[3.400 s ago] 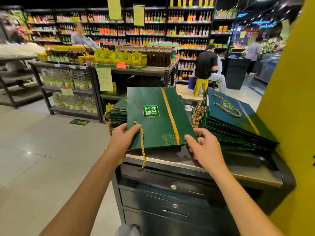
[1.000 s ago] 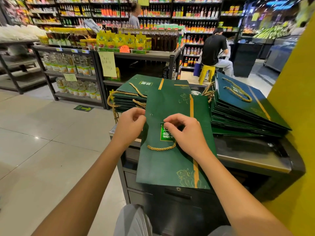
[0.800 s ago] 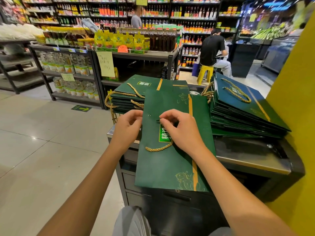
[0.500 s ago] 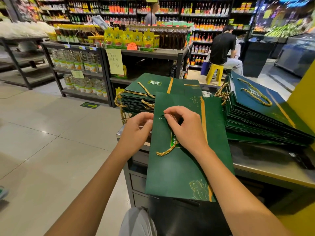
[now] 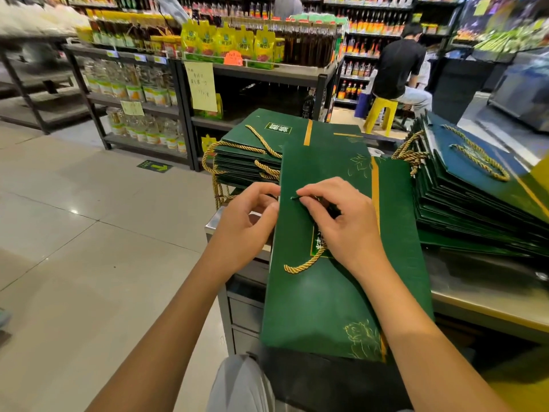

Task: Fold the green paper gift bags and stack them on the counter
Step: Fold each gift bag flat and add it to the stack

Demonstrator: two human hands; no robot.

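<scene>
A flat green paper gift bag point(image 5: 320, 298) with a gold stripe lies lengthwise over the counter's point(image 5: 487, 304) front edge, its lower end hanging toward me. My left hand point(image 5: 246, 227) grips the bag's left edge near the top. My right hand point(image 5: 341, 224) rests on the bag's face, finger and thumb pinching at the rope hole of the gold rope handle point(image 5: 303, 264), whose loop curls out below the hand. Behind lies a stack of flat green bags point(image 5: 252, 162); to the right a taller leaning stack point(image 5: 475, 197).
The steel-topped counter has dark drawers point(image 5: 246, 295) beneath. A yellow wall point(image 5: 528, 385) stands at the lower right. Store shelving point(image 5: 139, 84) with bottles and packets faces the counter across a tiled aisle. A person in black sits on a yellow stool point(image 5: 380, 114) behind.
The bag was turned lengthwise and pulled toward me over the counter edge. My right hand moved onto its face and has been working the rope handle; the view came slightly closer.
</scene>
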